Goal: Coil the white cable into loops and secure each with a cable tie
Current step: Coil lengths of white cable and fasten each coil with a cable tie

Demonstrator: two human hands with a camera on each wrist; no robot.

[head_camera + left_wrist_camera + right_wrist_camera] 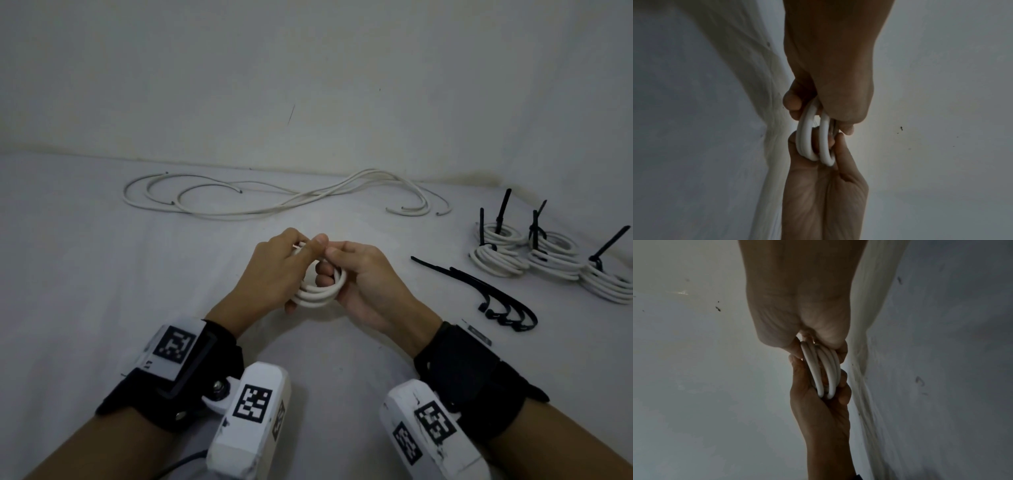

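Observation:
A small coil of white cable (317,294) (813,141) (823,371) is held between both hands above the white sheet. My left hand (274,274) (828,100) grips its left side, thumb on top near a cable end. My right hand (356,277) (803,331) grips the right side, fingers curled through the loops. Several loose black cable ties (486,294) lie on the sheet to the right. Farther back lie several uncoiled white cables (274,198). Part of the coil is hidden by the fingers.
Several finished white coils (548,260) with black ties sticking up sit at the far right. A white sheet (102,274) covers the surface and a pale wall (308,68) rises behind it. Marker-tagged camera units (253,411) are strapped to both wrists.

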